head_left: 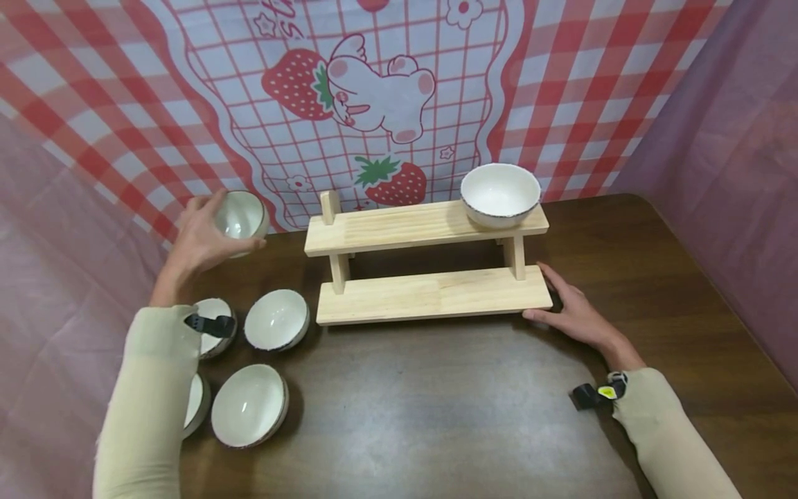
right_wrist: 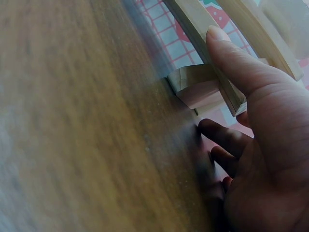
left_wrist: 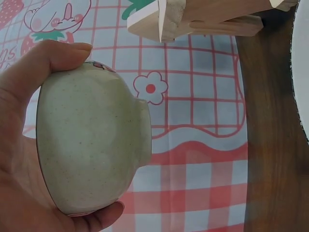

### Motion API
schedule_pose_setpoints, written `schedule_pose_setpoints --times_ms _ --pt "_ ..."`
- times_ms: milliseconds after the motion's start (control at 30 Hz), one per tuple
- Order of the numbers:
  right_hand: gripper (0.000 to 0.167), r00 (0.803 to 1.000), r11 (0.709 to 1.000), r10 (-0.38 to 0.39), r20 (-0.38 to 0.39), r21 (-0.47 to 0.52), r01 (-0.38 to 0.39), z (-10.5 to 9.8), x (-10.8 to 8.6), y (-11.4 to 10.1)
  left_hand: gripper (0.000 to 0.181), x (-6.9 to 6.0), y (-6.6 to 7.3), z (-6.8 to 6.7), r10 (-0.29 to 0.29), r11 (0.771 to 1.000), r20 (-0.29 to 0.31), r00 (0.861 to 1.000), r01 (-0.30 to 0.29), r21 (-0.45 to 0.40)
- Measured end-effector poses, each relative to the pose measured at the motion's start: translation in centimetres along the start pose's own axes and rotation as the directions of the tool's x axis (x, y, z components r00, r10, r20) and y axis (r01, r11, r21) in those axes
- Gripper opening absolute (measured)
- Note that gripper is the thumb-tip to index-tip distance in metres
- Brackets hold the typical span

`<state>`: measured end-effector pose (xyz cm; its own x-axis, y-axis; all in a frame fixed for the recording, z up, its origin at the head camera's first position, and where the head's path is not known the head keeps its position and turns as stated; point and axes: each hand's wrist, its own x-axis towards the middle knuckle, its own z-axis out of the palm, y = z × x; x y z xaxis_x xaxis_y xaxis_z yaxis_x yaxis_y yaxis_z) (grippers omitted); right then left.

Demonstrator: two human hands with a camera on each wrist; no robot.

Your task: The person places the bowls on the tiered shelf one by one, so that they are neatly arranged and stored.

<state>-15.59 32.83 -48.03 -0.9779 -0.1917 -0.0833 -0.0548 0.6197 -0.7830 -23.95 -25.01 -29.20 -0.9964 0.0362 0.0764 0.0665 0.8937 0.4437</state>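
My left hand [head_left: 202, 239] grips a small cream bowl [head_left: 240, 213] by its rim, raised at the back left. In the left wrist view the bowl [left_wrist: 87, 140] is tipped on its side, thumb and fingers on opposite edges and the foot ring facing away from the palm. A two-tier wooden shelf [head_left: 430, 296] stands at the back middle. My right hand [head_left: 576, 315] holds the right end of its lower board, thumb along the front and fingers behind. On the upper board's right end sits a white bowl [head_left: 501, 190] with a dark rim.
Several bowls stand on the brown table [head_left: 436, 409] at the left: a bowl [head_left: 277, 320] near the shelf, another bowl [head_left: 251, 405] nearer me, and others partly behind my left sleeve [head_left: 156, 388]. A red-checked strawberry cloth [head_left: 399, 104] hangs behind, with pink curtains [head_left: 717, 159] at the sides.
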Motion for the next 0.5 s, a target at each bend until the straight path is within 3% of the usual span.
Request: schedule_pose_setpoints --times_ms 500 --pt "0.105 1.000 1.000 -0.007 -0.005 0.004 0.007 0.0 -0.1 -0.1 0.114 -0.1 2.2 0.3 0.040 0.998 0.078 0.996 -0.036 -0.041"
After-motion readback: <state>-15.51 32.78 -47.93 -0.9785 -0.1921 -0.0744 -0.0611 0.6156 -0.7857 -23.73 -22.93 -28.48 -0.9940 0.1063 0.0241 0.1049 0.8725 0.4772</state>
